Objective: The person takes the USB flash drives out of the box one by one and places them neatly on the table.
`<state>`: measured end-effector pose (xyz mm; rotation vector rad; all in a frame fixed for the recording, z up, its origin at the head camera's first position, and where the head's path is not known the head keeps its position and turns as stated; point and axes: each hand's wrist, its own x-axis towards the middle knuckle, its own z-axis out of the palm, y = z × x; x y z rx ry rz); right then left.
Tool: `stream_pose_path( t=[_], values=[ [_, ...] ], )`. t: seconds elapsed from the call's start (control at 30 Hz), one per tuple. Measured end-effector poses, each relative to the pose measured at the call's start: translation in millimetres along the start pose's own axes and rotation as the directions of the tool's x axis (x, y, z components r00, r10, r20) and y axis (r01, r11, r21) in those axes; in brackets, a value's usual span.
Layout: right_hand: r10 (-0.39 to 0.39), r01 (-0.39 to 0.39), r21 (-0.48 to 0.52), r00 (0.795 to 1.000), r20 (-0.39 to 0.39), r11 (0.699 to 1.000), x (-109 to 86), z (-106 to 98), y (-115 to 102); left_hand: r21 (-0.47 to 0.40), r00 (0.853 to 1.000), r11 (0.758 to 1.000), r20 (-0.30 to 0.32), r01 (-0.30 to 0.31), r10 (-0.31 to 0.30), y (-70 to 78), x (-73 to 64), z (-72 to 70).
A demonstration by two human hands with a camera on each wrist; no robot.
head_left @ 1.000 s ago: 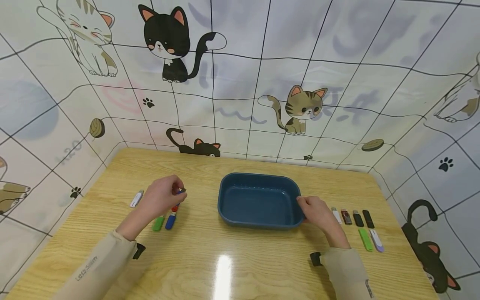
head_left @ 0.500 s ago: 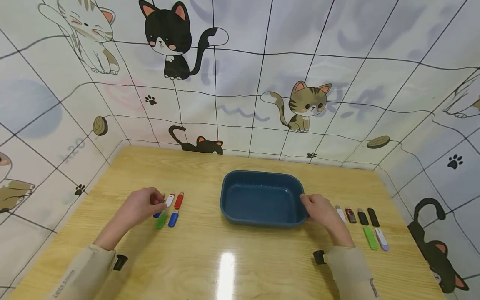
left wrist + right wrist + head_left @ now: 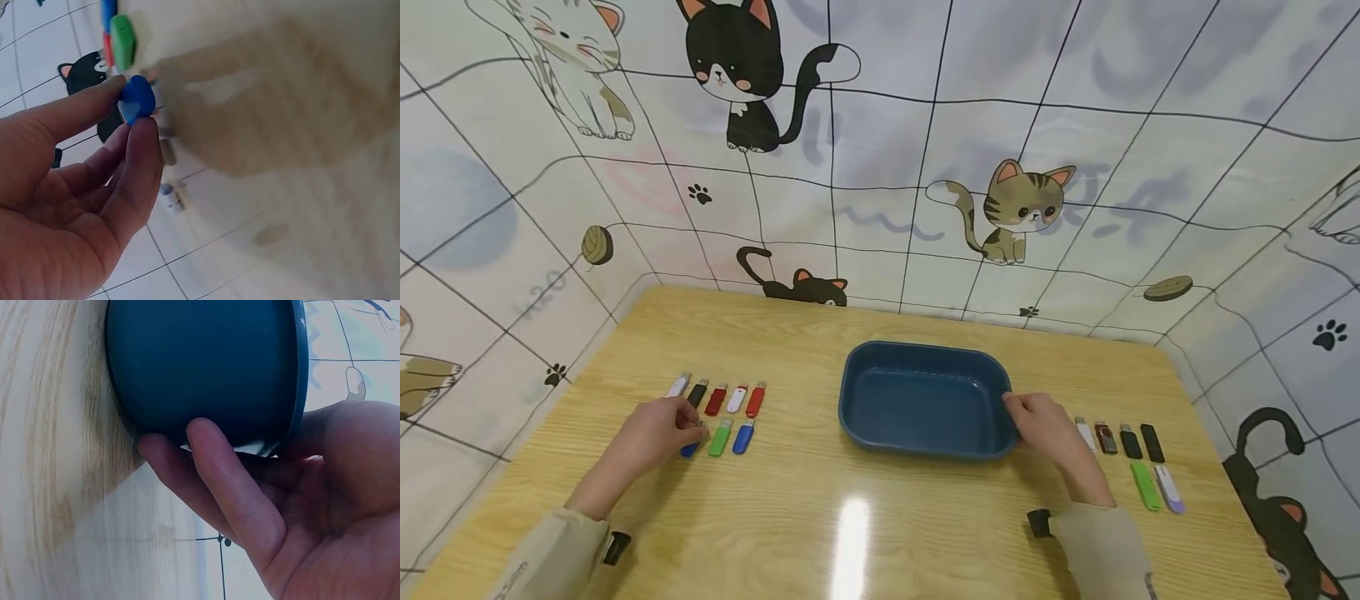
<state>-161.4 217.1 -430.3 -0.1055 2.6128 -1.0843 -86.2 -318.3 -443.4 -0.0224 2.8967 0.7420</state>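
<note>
My left hand (image 3: 651,437) is at the left group of USB sticks and pinches a blue USB stick (image 3: 139,100) between thumb and fingers, low over the wooden table. To its right lie a green USB stick (image 3: 720,437) and another blue USB stick (image 3: 743,437). Behind them is a row with a white (image 3: 678,384), a black (image 3: 697,392), a dark red (image 3: 716,400), a red-and-white (image 3: 737,398) and a red USB stick (image 3: 756,400). My right hand (image 3: 1047,429) grips the right end of a dark blue rectangular bin (image 3: 925,450), thumb at the rim, fingers against its outer wall.
On the right, beyond my right hand, lie more USB sticks, among them a black one (image 3: 1152,443), a green one (image 3: 1145,486) and a white-and-purple one (image 3: 1169,488). A cat-patterned sheet (image 3: 880,208) rises behind and beside the wooden table (image 3: 790,517).
My left hand has moved left and nearer me, from the red stick's end of the group to the blue stick at the front left. My right hand stays on the bin.
</note>
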Motion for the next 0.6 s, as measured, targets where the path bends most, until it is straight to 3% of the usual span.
stream_pose_path(
  t=[0.3, 0.47, 0.6],
  values=[
    [0.037, -0.037, 0.004, 0.999, -0.039, 0.999, -10.3, 0, 9, 0.029, 0.998, 0.998, -0.038, -0.051, 0.053, 5.0, 24.7, 11.0],
    [0.05, -0.049, 0.014, 0.998, -0.026, 0.999, -8.3, -1, 10, 0.011, 0.998, 0.999, -0.059, -0.033, 0.034, 5.7, 19.5, 8.0],
    [0.031, -0.03, 0.038, 0.999, -0.013, 0.999, -5.4, -8, 6, 0.007, 0.986, 0.998, -0.156, -0.062, 0.063, 8.0, 8.1, -0.8]
  ],
)
